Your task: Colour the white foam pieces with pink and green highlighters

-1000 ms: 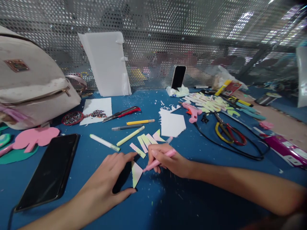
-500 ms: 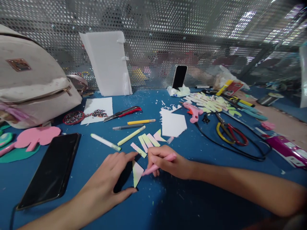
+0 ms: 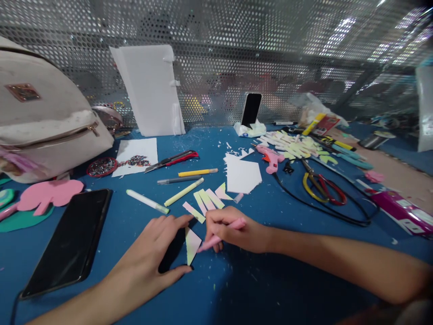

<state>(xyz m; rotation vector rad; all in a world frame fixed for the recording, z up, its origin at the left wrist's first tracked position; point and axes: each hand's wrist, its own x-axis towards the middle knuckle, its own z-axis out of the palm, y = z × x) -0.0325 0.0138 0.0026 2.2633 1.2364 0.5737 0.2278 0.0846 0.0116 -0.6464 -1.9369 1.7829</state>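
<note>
A small angular paper piece (image 3: 192, 243), tinted pale pink and yellow-green, lies flat on the blue table. My left hand (image 3: 157, 246) spans it, forefinger at its top corner and thumb at its bottom tip, keeping it in place. In my right hand (image 3: 233, 229) is a pink marker (image 3: 216, 239), its tip at the piece's right edge. Just beyond my fingers lie several coloured paper strips (image 3: 205, 199) and a notched paper piece (image 3: 223, 192). A yellow-green marker (image 3: 184, 192), a white-and-green marker (image 3: 148, 201) and a yellow marker (image 3: 198, 172) rest farther back.
A black phone (image 3: 67, 243) lies left, near a white backpack (image 3: 43, 108). Behind are a box cutter (image 3: 172, 161) and white card (image 3: 243, 175). To the right are a pink glue gun (image 3: 269, 158), its cable, scissors (image 3: 321, 187) and a strip pile (image 3: 291, 143).
The pink marker's tip has slid slightly down and left along the paper's edge. My left hand keeps its place on the piece. The whole view has shifted a little.
</note>
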